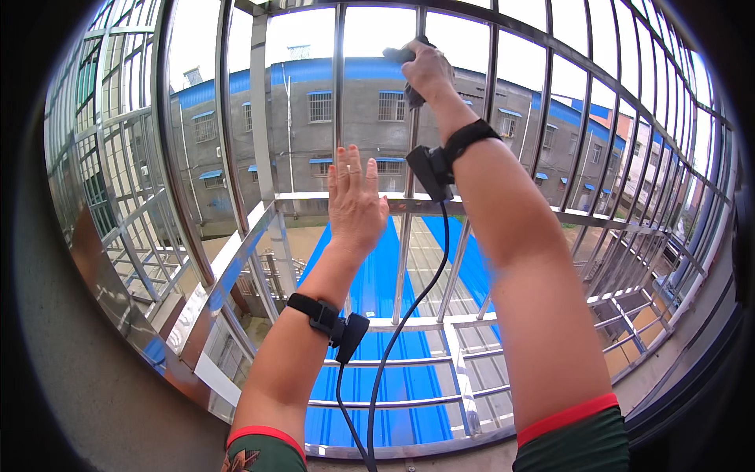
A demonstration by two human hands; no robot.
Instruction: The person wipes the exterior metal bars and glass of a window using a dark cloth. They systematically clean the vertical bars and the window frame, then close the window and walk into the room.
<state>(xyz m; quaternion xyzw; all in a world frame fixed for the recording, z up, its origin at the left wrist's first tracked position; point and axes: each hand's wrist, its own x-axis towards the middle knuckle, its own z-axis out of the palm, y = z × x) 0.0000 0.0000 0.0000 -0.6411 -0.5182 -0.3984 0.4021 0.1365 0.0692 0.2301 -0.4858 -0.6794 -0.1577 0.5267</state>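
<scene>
High up and right of the middle, my right hand (429,72) is closed around a dark grey cloth (413,96). It presses the cloth against an upright metal bar (414,134) of a window cage. My left hand (355,203) is raised lower down, fingers stretched upward and apart, with nothing in it. Its fingertips lie in front of another upright bar (338,86); whether they touch it I cannot tell. Just behind the left hand runs a flat horizontal rail (303,204).
Shiny bars surround me on the left, front and right. Below lies a lower rack of rails (468,377) over a blue corrugated roof (377,385). A grey building (299,134) stands beyond. Black wrist devices (431,173) with cables (417,303) hang from both forearms.
</scene>
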